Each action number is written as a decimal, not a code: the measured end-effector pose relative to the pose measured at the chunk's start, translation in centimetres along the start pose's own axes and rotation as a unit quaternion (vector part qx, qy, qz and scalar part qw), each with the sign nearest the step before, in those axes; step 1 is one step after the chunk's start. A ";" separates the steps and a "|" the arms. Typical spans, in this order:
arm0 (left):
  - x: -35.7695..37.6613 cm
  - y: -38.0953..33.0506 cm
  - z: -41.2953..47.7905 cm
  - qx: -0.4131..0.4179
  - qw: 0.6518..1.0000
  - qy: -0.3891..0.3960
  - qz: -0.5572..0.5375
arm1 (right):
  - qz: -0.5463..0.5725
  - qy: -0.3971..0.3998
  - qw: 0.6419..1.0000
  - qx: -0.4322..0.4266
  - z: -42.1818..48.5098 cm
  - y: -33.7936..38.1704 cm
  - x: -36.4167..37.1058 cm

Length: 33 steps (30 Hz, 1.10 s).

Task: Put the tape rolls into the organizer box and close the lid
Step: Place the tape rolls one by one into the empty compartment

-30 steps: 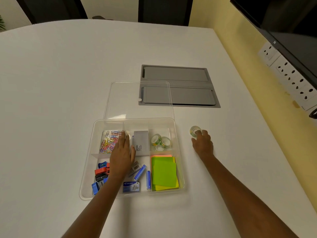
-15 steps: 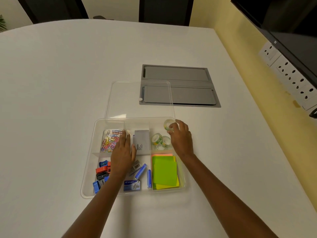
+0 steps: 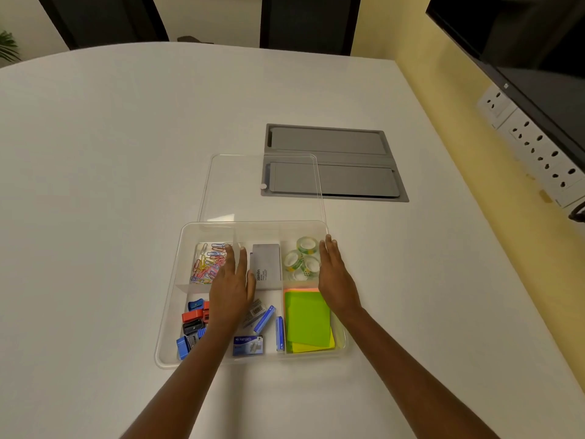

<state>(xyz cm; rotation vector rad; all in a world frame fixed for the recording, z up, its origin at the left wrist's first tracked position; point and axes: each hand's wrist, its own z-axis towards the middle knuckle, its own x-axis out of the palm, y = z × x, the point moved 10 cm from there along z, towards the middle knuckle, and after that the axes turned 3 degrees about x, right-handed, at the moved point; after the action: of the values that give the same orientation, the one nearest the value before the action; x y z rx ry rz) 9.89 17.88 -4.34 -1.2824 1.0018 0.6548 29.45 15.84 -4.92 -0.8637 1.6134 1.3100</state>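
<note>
The clear organizer box [image 3: 171, 315] stands open on the white table in front of me. Three tape rolls [image 3: 302, 259] with green and yellow print lie together in its far right compartment. The clear lid [image 3: 234, 188] lies flat on the table just behind the box. My left hand [image 3: 232, 286] rests flat over the box's middle, fingers stretched forward, holding nothing. My right hand [image 3: 335, 277] is over the box's right side beside the rolls, fingers extended and empty.
The box also holds coloured paper clips [image 3: 205, 264], a grey card box [image 3: 267, 266], sharpeners [image 3: 193, 324], staple packs [image 3: 250, 343] and sticky notes [image 3: 308, 321]. A grey cable hatch [image 3: 348, 163] is set in the table behind the lid. Wall sockets [image 3: 531, 144] line the right.
My right hand picked up a tape roll from the table right of the box, carried it over the far right compartment and let it go there. The left hand stayed in place.
</note>
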 end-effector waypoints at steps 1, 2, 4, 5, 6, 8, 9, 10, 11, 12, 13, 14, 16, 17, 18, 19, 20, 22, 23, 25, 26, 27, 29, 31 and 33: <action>0.0 0.0 -0.3 0.001 1.000 0.001 -0.001 | 0.002 -0.002 1.000 0.002 -0.4 -0.2 0.1; 0.1 0.0 -0.6 0.002 1.000 0.003 0.000 | 0.000 -0.004 1.000 0.002 -0.9 -0.3 0.2; 0.2 0.1 -1.3 0.004 1.000 0.005 0.000 | -0.017 -0.006 1.000 -0.004 -1.8 -0.4 0.4; 0.3 0.1 -1.6 0.005 1.000 0.005 -0.004 | -0.020 -0.006 1.000 -0.005 -2.2 -0.4 0.4; 0.3 0.1 -2.0 0.005 1.000 0.004 -0.009 | -0.019 -0.007 1.000 -0.004 -2.6 -0.3 0.4; 0.4 0.1 -2.7 0.002 1.000 0.005 -0.017 | -0.023 -0.017 0.999 -0.013 -3.0 -0.1 -0.1; 0.4 0.2 -2.9 0.000 1.000 0.005 -0.019 | -0.035 -0.029 0.999 -0.028 -3.1 0.2 -0.5; 0.4 0.3 -3.0 -0.002 1.000 0.005 -0.019 | -0.045 -0.036 0.997 -0.046 -3.1 0.6 -0.7; 0.4 0.3 -3.0 -0.004 1.000 0.003 -0.016 | -0.051 -0.034 0.996 -0.064 -3.0 1.1 -0.8; 0.4 0.4 -2.9 -0.008 1.000 0.001 -0.012 | -0.060 -0.019 0.995 -0.079 -2.8 1.6 -0.5; 0.3 0.4 -2.7 -0.012 1.000 -0.002 -0.008 | -0.073 0.004 0.993 -0.090 -2.4 2.0 -0.1; 0.2 0.3 -2.5 -0.015 1.000 -0.005 -0.004 | -0.087 0.026 0.992 -0.093 -2.0 2.3 0.4; 0.1 -0.1 -2.0 -0.016 1.000 -0.006 0.002 | -0.104 0.044 0.990 -0.085 -1.0 2.6 0.7; 0.1 -0.3 -1.9 -0.016 1.000 -0.003 0.005 | -0.109 0.045 0.990 -0.077 -0.5 2.6 0.6; 0.3 -0.5 -1.8 -0.015 1.000 0.000 0.008 | -0.116 0.043 0.990 -0.071 0.0 2.7 0.6; 0.4 -0.5 -1.8 -0.015 1.000 0.001 0.011 | -0.124 0.038 0.989 -0.066 0.4 2.7 0.4; 0.4 -0.4 -1.8 -0.017 1.000 0.000 0.010 | -0.131 0.027 0.989 -0.063 0.8 2.6 0.1; 0.5 -0.1 -1.9 -0.024 1.000 -0.001 0.003 | -0.138 0.004 0.989 -0.056 1.3 2.5 -0.4; 0.5 0.0 -1.9 -0.026 1.000 0.000 0.001 | -0.139 0.000 0.989 -0.051 1.5 2.4 -0.6; 0.5 0.0 -1.9 -0.027 1.000 0.001 -0.004 | -0.145 0.014 0.988 -0.043 1.6 2.3 -0.1; 0.5 0.0 -1.9 -0.028 1.000 0.003 -0.004 | -0.148 0.024 0.988 -0.040 1.6 2.3 0.2; 0.6 0.0 -1.9 -0.029 1.000 0.007 -0.004 | -0.149 0.032 0.988 -0.034 1.6 2.2 0.5; 0.6 0.0 -1.9 -0.029 1.000 0.007 -0.007 | -0.146 0.042 0.988 -0.021 1.5 2.0 0.7; 0.7 0.0 -2.0 -0.026 1.000 0.003 -0.013 | -0.152 0.059 0.986 -0.016 1.0 1.8 1.0; 0.6 0.0 -2.0 -0.027 1.000 0.001 -0.016 | -0.156 0.083 0.984 -0.019 0.4 1.6 1.2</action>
<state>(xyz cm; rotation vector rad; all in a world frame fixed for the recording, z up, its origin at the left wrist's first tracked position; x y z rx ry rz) 9.72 15.84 -4.85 -1.3438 0.9699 0.6588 27.63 16.56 -5.47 -1.2240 1.5070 1.0724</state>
